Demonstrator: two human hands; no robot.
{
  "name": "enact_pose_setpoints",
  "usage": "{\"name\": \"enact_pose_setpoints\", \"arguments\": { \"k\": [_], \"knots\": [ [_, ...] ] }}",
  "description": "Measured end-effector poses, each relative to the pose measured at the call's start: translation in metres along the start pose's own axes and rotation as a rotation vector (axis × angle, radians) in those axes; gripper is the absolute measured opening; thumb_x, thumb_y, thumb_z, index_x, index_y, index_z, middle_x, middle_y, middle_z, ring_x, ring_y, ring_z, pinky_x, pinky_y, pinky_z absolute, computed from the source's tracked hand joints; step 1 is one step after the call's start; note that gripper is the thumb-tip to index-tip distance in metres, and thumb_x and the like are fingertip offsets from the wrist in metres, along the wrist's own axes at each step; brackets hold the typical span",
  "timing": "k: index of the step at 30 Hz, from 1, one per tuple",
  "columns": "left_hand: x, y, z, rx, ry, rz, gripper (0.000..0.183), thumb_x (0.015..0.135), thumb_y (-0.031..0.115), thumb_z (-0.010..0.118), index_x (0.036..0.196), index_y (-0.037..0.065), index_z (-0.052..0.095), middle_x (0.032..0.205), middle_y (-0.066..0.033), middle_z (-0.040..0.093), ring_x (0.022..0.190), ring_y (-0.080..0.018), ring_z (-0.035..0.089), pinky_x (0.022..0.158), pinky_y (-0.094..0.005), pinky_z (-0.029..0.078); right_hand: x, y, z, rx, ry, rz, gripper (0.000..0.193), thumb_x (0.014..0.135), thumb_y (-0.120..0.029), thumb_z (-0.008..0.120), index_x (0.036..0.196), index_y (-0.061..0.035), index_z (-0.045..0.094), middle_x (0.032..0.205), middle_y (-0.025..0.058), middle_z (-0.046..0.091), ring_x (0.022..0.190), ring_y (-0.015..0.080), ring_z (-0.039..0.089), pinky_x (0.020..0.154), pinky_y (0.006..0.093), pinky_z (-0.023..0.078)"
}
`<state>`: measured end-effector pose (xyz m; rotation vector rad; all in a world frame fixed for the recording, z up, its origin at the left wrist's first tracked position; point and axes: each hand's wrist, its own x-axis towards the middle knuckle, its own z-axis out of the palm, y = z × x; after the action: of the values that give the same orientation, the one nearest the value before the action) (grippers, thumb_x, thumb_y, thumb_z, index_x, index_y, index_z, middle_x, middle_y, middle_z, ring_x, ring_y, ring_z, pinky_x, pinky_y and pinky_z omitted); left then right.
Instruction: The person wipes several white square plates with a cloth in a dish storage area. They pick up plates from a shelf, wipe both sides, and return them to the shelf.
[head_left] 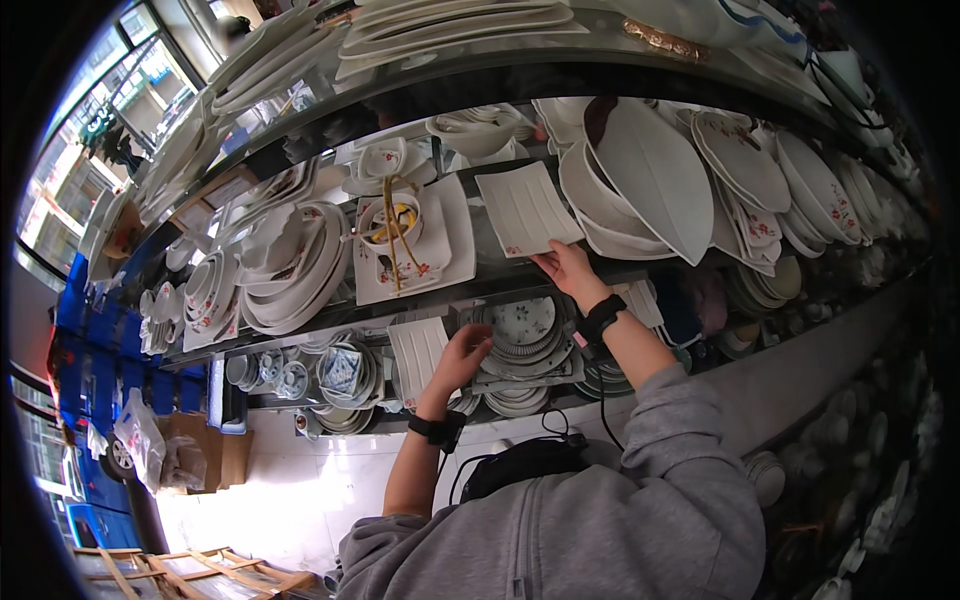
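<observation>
My right hand (570, 272) grips the lower right corner of a white rectangular plate (525, 205), ridged across its face and marked with small red flowers at one corner. The plate lies on the upper shelf beside a large white leaf-shaped dish (655, 180). Lower down, my left hand (462, 358) hangs with loosely bent fingers and appears to hold nothing. Next to it, partly behind the hand, is a similar ridged white plate (418, 350). Stacked round patterned plates (525, 325) sit between my two hands, on the lower shelf.
Left of the held plate, a square plate (458, 240) carries a bowl with a gold-coloured handle (395, 225). Stacked oval plates (310, 285) stand farther left. More plates (460, 30) crowd the shelf above. Cardboard boxes (235, 455) and a plastic bag (140, 430) are at the lower left.
</observation>
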<state>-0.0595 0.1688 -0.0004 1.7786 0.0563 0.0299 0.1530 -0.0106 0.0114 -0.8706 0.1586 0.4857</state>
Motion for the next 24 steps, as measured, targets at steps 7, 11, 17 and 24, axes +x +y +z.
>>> {"name": "enact_pose_setpoints", "arguments": {
  "k": [7,11,17,24],
  "knots": [
    [0.013,0.01,0.008,-0.015,-0.051,0.023,0.032,0.086,0.014,0.06,0.113,-0.001,0.051,0.107,-0.0097,0.059,0.099,-0.0164,0.056,0.085,-0.0283,0.044,0.005,-0.007,0.003,0.016,-0.049,0.042,0.027,0.087,-0.007,0.047,0.111,0.0044,0.046,0.103,0.0167,0.055,0.093,0.0298,0.059,0.083,0.0355,0.053],
    [0.025,0.026,0.016,-0.084,-0.04,0.044,0.04,0.086,0.016,0.059,0.12,-0.001,0.047,0.114,-0.0109,0.056,0.105,-0.0173,0.053,0.089,-0.0289,0.043,0.004,-0.006,0.011,0.009,-0.061,-0.017,0.028,0.086,-0.006,0.047,0.112,0.0056,0.046,0.105,0.0177,0.055,0.093,0.0299,0.059,0.083,0.0367,0.053],
    [0.044,0.047,0.02,-0.298,-0.049,0.016,0.062,0.088,0.026,0.058,0.134,-0.002,0.029,0.121,-0.0133,0.052,0.11,-0.0185,0.05,0.091,-0.0293,0.041,-0.033,-0.007,0.02,0.086,-0.106,0.034,0.029,0.086,-0.005,0.047,0.111,0.008,0.046,0.107,0.0186,0.056,0.097,0.0301,0.058,0.086,0.0367,0.052],
    [0.047,0.093,0.024,-0.516,-0.095,-0.099,0.077,0.088,0.059,0.036,0.14,0.006,0.016,0.121,-0.015,0.052,0.103,-0.0248,0.057,0.086,-0.0337,0.045,-0.111,-0.015,0.009,0.076,-0.196,-0.012,0.028,0.088,-0.007,0.048,0.114,0.0041,0.047,0.109,0.0149,0.056,0.099,0.0256,0.058,0.086,0.0353,0.051]
  ]
}}
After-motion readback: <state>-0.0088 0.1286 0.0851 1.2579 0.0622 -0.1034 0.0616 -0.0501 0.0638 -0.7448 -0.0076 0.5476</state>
